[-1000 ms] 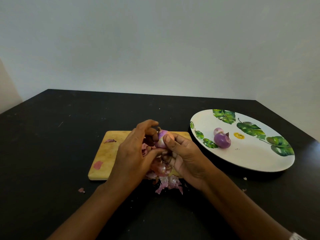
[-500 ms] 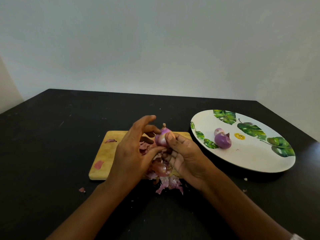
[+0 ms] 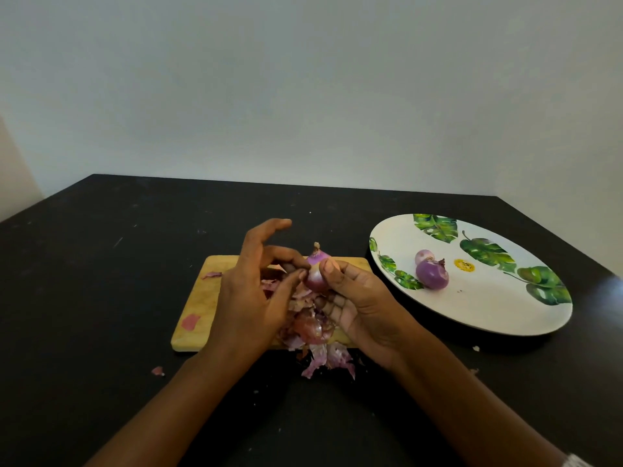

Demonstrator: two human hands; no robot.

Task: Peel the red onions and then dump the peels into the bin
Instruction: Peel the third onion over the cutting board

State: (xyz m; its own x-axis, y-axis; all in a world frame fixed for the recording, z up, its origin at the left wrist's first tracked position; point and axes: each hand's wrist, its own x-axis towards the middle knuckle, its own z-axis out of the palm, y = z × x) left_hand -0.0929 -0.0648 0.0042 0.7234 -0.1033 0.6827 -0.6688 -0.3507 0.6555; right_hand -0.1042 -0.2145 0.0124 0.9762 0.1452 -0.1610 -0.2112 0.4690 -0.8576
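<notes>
The onion (image 3: 316, 273) is held above the board (image 3: 215, 294), between the two hands and in front of the person. Its long axis stands upright, with the dry stem tip on top. The right hand (image 3: 364, 305) grips it from the right, thumb on its front. The left hand (image 3: 249, 291) pinches at its left flank with thumb and a curled finger, its forefinger lifted clear. Up top the onion is pale purple and bare, lower down it is glossy, likely skin left to strip. Peels (image 3: 317, 332) lie heaped below and spill onto the desk (image 3: 101, 298). No bin shows.
</notes>
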